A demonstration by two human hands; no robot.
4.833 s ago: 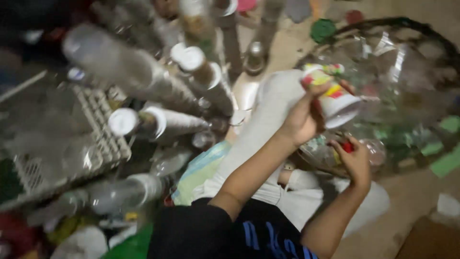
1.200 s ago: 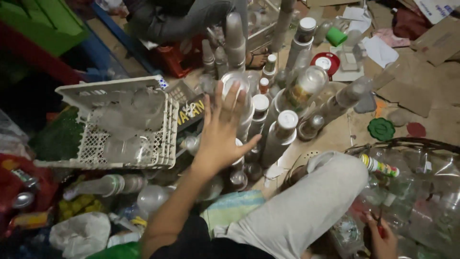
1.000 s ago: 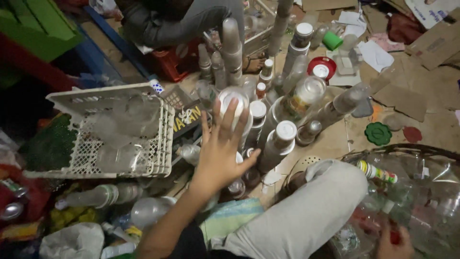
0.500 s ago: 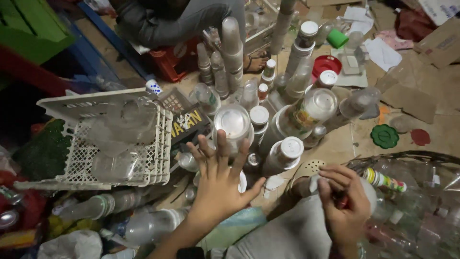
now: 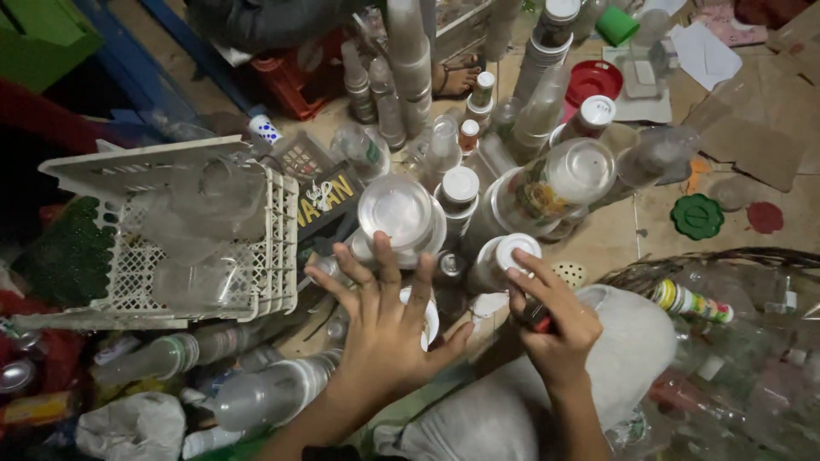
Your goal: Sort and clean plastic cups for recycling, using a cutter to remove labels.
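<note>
My left hand (image 5: 384,329) is spread wide, fingers apart, resting over a white lid or cup rim (image 5: 429,323) just below a tall stack of clear plastic cups (image 5: 397,213). It holds nothing. My right hand (image 5: 551,320) is curled around a small red and black object (image 5: 538,319), its fingertips close to a white-capped cup stack (image 5: 504,260). A larger stack of clear cups with a printed label (image 5: 547,192) leans right behind it. My knee in light trousers (image 5: 623,341) lies under the right hand.
A white lattice plastic crate (image 5: 273,248) with clear cups stands at left. Many more cup stacks and bottles crowd the back. A wire basket (image 5: 752,256) of bottles sits at right. Another person's sandalled foot (image 5: 457,78) shows at the top. Cardboard and lids litter the floor.
My left hand has drawn back from the top of the cup stack toward me. My right hand came up from the basket at right to beside the white-capped stack.
</note>
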